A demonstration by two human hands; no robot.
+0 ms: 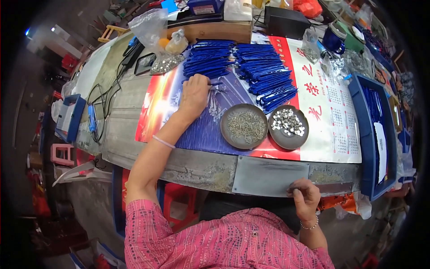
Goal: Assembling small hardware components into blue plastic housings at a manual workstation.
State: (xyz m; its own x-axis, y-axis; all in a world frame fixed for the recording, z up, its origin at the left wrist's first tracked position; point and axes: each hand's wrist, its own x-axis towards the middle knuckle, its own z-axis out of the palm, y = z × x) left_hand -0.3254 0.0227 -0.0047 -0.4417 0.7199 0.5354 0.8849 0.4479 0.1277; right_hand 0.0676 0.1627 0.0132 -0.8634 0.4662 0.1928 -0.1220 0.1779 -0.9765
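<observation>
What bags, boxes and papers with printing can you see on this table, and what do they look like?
Calendar poster: spread flat under the work, red, blue and white, with date grids at its right.
Clear plastic bags: far left end, crumpled; one holds small silvery parts.
Blue box: far edge, with a white label.
White label sheet: lying in the blue tray on the right.

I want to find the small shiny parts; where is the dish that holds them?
In the head view, the dish of shiny parts sits right of centre on the table, beside the dish of thin pins, below the blue strips.
</observation>
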